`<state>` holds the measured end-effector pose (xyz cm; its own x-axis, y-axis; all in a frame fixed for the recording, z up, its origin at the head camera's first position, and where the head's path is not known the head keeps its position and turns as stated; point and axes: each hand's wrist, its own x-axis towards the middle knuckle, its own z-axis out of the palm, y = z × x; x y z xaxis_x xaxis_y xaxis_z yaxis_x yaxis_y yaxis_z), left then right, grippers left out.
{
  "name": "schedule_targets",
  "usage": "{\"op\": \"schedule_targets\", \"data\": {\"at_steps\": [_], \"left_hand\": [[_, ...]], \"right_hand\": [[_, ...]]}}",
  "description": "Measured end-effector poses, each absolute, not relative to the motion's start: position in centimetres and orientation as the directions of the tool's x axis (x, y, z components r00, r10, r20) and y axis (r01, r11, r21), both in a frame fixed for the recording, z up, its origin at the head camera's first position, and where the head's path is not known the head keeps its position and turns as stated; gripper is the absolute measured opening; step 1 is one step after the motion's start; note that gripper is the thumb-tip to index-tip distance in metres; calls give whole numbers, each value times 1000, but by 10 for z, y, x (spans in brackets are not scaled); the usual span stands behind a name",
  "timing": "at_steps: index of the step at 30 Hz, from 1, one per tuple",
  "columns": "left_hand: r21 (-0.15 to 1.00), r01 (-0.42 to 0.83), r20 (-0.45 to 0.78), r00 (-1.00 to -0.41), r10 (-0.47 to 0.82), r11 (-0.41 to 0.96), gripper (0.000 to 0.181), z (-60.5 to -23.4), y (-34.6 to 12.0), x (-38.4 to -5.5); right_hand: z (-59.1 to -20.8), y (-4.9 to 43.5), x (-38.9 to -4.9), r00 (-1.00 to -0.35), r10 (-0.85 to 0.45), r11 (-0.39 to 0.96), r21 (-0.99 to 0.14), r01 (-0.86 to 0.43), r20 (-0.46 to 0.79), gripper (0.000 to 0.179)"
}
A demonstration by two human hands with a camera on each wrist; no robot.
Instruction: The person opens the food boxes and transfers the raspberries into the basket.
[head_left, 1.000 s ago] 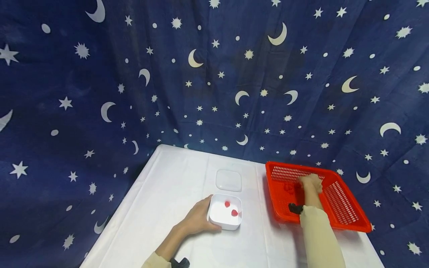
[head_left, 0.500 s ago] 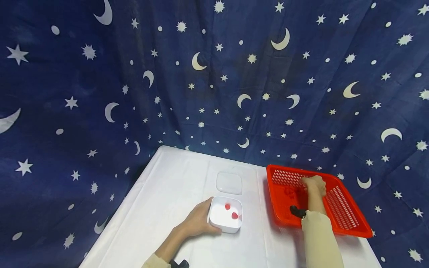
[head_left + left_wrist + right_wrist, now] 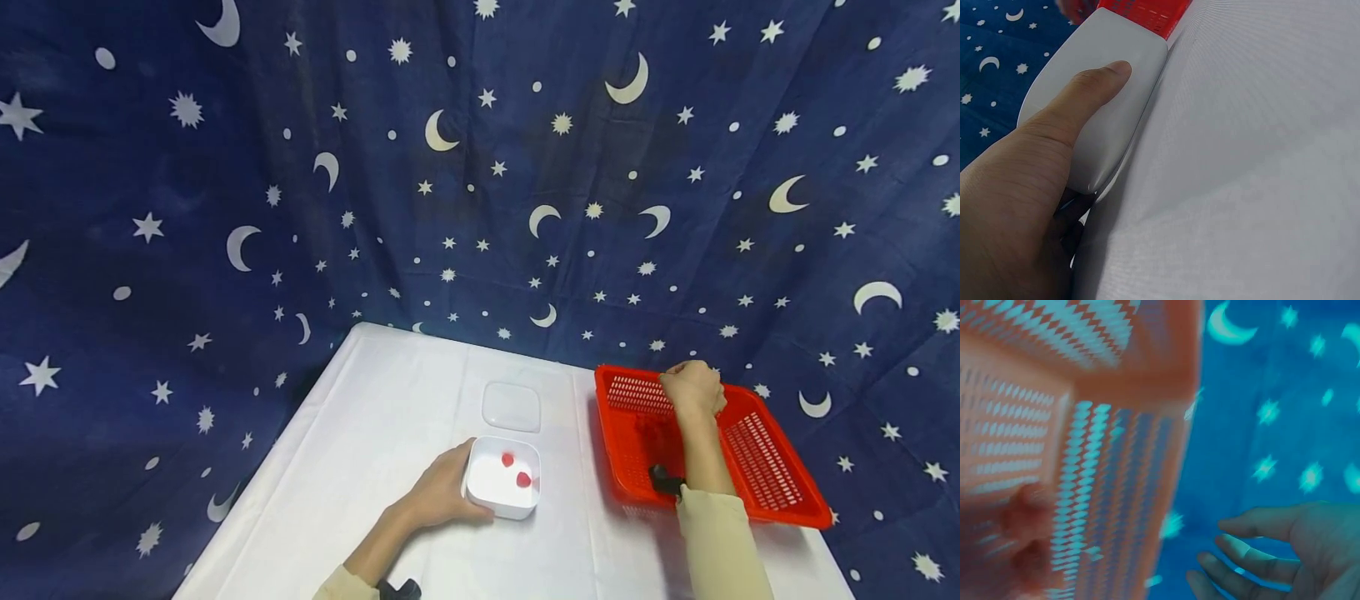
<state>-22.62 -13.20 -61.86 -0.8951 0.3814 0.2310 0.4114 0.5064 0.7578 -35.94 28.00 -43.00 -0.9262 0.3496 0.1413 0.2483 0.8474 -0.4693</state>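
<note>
In the head view my left hand (image 3: pixel 444 490) grips the side of a white square plastic food container (image 3: pixel 501 510), which sits upright on the table. Its thumb lies along the container's wall (image 3: pixel 1107 119) in the left wrist view. Two small red berry-like pieces (image 3: pixel 507 459) lie inside. Over the far rim of a red plastic basket (image 3: pixel 622 467) my right hand (image 3: pixel 692 388) is raised. The right wrist view has that hand (image 3: pixel 1272 550) beside the basket wall (image 3: pixel 1107 506), fingers loosely bent, with nothing visible between them. Blurred reddish pieces (image 3: pixel 1025 509) show in the basket.
A translucent square lid (image 3: pixel 512 407) lies flat just behind the container. White cloth (image 3: pixel 360 433) covers the table. A dark blue curtain (image 3: pixel 480 167) with moons and stars hangs behind and to the left. The basket stands at the table's right side.
My right hand has risen from inside the basket to above its far rim. The left hand keeps its grip on the container, which has stayed in place.
</note>
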Motion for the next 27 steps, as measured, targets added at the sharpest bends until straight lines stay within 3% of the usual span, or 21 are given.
{"op": "schedule_targets", "data": {"at_steps": [6, 12, 15, 18, 27], "left_hand": [[753, 420, 243, -893, 379, 507, 114, -619, -132, -228], [750, 412, 237, -898, 370, 518, 116, -617, -133, -227], [749, 417, 242, -895, 374, 514, 116, -617, -132, -228], [744, 435, 257, -887, 384, 506, 114, -618, -132, -229], [764, 436, 252, -881, 401, 476, 114, -618, -131, -226]], "right_hand": [[-412, 226, -334, -918, 132, 902, -429, -45, 374, 20], [-421, 170, -309, -783, -255, 845, -264, -466, 567, 8], [-433, 145, -294, -697, -458, 742, -193, -641, 551, 11], [-449, 126, -281, -633, -588, 657, -159, -737, 503, 16], [-496, 96, -263, -535, -743, 560, -64, -826, 402, 27]]}}
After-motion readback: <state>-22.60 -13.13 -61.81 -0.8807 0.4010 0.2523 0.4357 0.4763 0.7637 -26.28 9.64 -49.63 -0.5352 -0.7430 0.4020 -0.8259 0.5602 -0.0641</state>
